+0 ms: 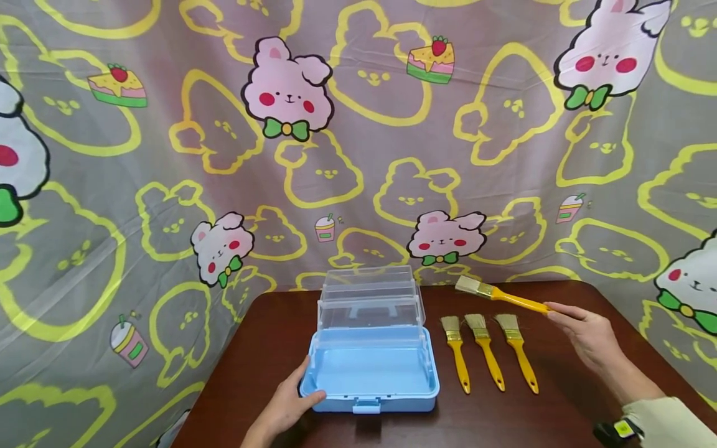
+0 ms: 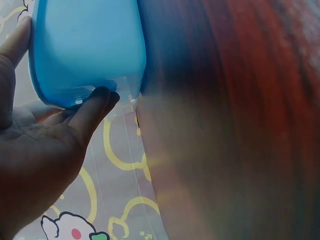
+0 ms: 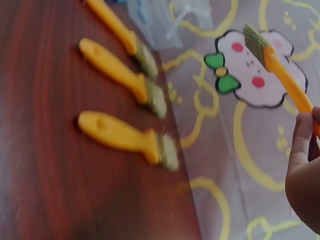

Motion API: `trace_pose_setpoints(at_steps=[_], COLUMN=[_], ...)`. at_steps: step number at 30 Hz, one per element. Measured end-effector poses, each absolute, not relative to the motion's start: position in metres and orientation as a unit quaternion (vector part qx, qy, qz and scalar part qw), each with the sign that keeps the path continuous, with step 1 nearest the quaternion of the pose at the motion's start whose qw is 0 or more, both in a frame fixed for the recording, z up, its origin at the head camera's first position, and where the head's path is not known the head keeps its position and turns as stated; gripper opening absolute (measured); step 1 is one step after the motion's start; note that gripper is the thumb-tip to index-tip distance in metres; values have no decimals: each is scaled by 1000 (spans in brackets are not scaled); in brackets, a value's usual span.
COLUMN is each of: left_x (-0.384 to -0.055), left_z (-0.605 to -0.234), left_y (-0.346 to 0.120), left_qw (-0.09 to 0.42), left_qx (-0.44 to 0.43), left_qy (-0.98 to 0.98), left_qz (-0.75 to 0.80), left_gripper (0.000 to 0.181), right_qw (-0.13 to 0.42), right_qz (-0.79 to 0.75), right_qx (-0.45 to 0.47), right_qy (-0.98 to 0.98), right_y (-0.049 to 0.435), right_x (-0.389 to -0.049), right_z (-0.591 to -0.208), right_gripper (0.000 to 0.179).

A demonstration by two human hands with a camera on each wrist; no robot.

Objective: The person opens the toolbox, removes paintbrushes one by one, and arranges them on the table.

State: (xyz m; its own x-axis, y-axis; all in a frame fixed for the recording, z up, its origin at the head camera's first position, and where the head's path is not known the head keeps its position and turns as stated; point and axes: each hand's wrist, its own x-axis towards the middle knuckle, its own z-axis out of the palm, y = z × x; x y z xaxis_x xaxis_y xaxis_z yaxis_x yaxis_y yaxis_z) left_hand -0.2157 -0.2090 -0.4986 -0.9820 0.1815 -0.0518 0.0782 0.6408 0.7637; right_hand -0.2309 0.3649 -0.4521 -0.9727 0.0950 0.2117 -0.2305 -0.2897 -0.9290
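A light-blue plastic toolbox stands on the table, its clear lid with folding trays raised at the back. My left hand grips its front left corner, thumb over the front rim and fingers along the side; the left wrist view shows this hand against the blue wall. My right hand pinches the end of a paintbrush's yellow handle, bristles pointing left, above the table. In the right wrist view that brush is raised over the cloth, held in the fingers.
Three more yellow-handled paintbrushes lie side by side right of the toolbox, bristles to the back. The dark brown table ends against a patterned cloth. The toolbox's latch faces the front.
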Motion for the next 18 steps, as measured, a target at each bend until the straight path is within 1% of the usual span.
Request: trace_pose_setpoints(at_steps=[4,9,15,18], left_x=[-215,-215,-215,-215], left_z=[-499,-500,-499,-498], left_y=[-209,-208,-208,-208], left_qw=[61,63,72,69], left_qx=[72,73,67,66], left_qy=[904,903,903,902], left_qz=[417,419,419,421], left_gripper=[92,93,94,94], right_qw=[89,72,70,70], right_qz=[818,855,863,866], right_qx=[37,56,29,35], right_qy=[-566,-510,-500,-494], right_y=[385,411,432,438], right_x=[-220,-207,-196,-193], right_z=[-459,-474,-492,-500], right_gripper=[21,28,28,30])
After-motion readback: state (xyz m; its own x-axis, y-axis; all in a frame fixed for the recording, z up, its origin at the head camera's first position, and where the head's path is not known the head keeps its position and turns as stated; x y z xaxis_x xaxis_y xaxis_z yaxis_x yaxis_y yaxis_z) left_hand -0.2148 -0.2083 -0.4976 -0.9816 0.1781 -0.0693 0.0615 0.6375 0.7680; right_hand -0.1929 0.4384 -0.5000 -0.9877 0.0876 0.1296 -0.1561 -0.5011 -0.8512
